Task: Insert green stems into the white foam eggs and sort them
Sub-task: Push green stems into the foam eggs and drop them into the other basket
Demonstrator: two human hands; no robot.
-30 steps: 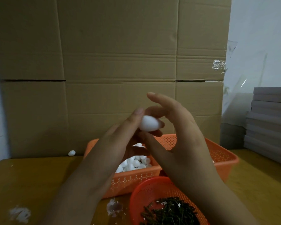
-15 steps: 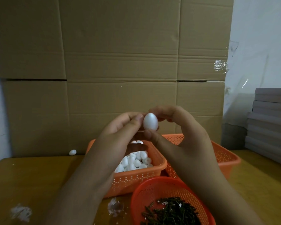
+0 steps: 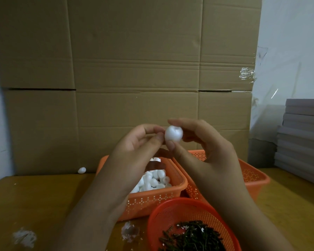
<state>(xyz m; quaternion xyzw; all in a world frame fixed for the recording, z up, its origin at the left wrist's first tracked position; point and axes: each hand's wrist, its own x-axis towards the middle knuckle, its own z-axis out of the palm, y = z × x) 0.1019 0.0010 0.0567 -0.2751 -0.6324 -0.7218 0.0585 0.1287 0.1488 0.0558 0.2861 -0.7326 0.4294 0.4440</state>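
The egg (image 3: pixel 173 133) is pinched in the right hand (image 3: pixel 203 151), held above the bins, its long axis unclear. The left hand (image 3: pixel 134 153) pinches at its left side; any stem there is hidden. Left bin (image 3: pixel 152 198) holds eggs, round basket (image 3: pixel 170 209) stems; right bin (image 3: pixel 252 178) contents hidden.

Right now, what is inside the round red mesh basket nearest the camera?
The round red mesh basket holds a loose pile of short dark green stems with a few white flecks on top. The right forearm and the frame's bottom edge hide its right and near parts; the pile covers the bottom.
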